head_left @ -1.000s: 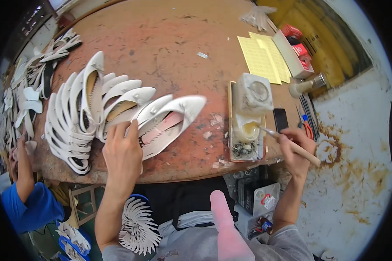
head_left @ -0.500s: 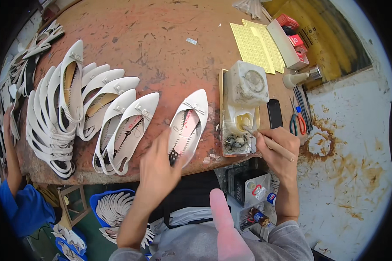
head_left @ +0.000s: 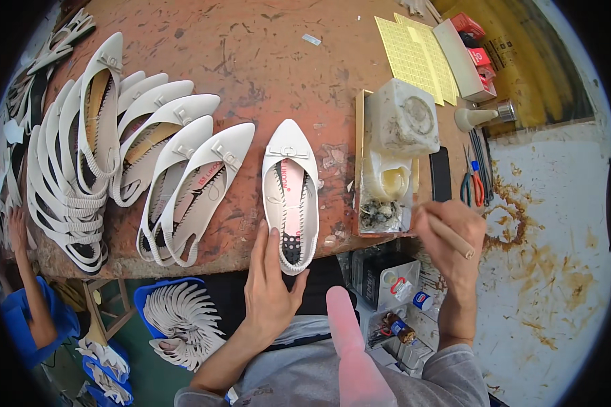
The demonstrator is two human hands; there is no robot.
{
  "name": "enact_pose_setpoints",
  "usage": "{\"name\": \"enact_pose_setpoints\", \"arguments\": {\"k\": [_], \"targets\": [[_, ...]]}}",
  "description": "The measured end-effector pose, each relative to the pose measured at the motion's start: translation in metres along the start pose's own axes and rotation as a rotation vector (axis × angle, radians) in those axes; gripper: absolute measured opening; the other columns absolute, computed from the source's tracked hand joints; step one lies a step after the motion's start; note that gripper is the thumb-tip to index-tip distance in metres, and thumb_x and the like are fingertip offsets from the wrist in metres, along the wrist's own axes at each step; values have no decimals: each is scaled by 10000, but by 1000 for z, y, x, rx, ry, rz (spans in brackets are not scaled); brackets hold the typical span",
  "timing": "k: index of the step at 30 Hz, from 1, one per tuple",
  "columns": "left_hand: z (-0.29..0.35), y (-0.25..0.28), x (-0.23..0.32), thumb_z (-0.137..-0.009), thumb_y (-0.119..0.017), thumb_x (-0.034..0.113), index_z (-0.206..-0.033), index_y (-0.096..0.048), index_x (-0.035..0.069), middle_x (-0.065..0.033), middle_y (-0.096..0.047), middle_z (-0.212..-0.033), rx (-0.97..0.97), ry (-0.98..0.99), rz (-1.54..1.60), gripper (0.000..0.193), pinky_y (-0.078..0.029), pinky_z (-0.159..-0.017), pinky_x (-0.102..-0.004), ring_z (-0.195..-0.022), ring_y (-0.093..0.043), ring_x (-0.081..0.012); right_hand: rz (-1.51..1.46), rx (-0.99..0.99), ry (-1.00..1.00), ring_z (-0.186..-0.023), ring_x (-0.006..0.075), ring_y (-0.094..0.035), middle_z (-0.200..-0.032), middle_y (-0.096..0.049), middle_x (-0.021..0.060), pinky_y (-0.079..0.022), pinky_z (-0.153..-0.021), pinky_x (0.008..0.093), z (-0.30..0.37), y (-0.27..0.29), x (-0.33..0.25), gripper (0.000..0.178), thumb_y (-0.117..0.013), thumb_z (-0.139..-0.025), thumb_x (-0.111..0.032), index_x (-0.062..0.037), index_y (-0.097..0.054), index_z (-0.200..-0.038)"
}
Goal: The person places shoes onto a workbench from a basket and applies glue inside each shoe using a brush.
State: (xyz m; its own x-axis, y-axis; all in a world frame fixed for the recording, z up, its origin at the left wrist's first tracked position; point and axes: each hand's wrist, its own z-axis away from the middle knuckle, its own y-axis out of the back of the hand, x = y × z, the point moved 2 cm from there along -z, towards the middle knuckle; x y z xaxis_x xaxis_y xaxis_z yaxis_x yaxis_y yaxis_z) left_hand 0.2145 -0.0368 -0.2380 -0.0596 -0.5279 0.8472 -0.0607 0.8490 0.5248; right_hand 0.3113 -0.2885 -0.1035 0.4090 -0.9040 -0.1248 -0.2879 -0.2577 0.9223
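A white pointed slingback shoe [head_left: 273, 203] with a bow buckle lies toe away from me on the worktable. Its heel sits between the fingers and thumb of my left hand [head_left: 270, 298]. My right hand [head_left: 458, 237] is closed round the wooden handle of a brush [head_left: 453, 239], just right of the glue holder; the brush's tip is hidden by my fingers. Yellowish glue fills the cup of this pale, stained holder [head_left: 394, 182], which stands in a shallow box. Left of my shoe, several matching shoes [head_left: 207, 183] lean against one another in a row.
Yellow label sheets [head_left: 414, 61], a box of red packets [head_left: 465, 57], a black phone [head_left: 440, 175] and pliers [head_left: 477, 184] lie at the right. Blue baskets of shoe parts [head_left: 176, 308] stand below the table edge [head_left: 122, 273]. A co-worker's hand [head_left: 17, 230] shows at far left.
The brush has come out of the glue cup, moving right with my right hand. My left hand has settled at the shoe's heel, and the shoe has turned to point straight away from me.
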Motion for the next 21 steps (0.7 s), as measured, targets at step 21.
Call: {"name": "enact_pose_setpoints", "arguments": {"k": [21], "targets": [[-2,6,-25,-756,-946,56,-1652,-208,-36,-294,-442,-1610,-67,-2,199,1164,-636,-913,-411,-1347,-608,-409,-821,-621,-22,-706,304,-729,-798,-739,144,-575,-641,393,-40,-83,-57,138,-775,-835,-129,4,-765,-870]]}}
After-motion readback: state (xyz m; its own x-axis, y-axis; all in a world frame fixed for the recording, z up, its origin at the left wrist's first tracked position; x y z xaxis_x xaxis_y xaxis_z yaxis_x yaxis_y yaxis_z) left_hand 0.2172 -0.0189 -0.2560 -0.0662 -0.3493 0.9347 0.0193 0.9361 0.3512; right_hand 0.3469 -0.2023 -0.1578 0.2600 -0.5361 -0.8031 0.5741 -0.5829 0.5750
